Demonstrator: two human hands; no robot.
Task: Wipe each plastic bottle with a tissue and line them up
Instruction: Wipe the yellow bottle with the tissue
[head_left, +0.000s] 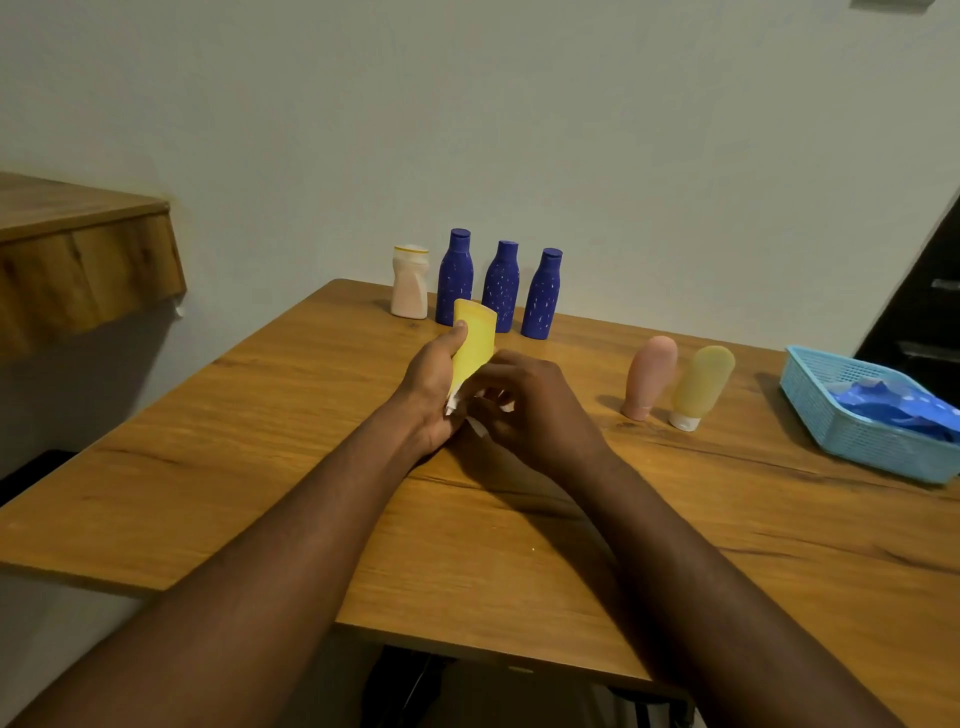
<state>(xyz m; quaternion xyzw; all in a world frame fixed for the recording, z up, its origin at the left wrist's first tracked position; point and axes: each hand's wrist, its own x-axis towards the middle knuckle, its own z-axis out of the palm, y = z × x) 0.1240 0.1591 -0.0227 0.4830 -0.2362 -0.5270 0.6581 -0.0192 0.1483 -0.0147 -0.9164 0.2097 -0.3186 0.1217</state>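
Grips yellow bottle (475, 332) in left hand (431, 384) at frame centre, over the counter (260, 441), tilted, thumb along its side. Pinches white tissue (453, 404) in curled right hand (535, 410) at the bottle's lower end. Shows behind, upper centre, an upright row: cream bottle (410, 283), then three blue bottles (501, 286). Shows right of centre pink tube (650, 376) and yellowish tube (701, 387), side by side, caps down; blue basket (831, 431) at right edge.

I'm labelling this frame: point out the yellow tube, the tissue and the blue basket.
yellow tube (477, 335), head view, its flat upper body.
tissue (452, 404), head view, white edge at the tube's lower end.
blue basket (883, 453), head view, its near side wall.
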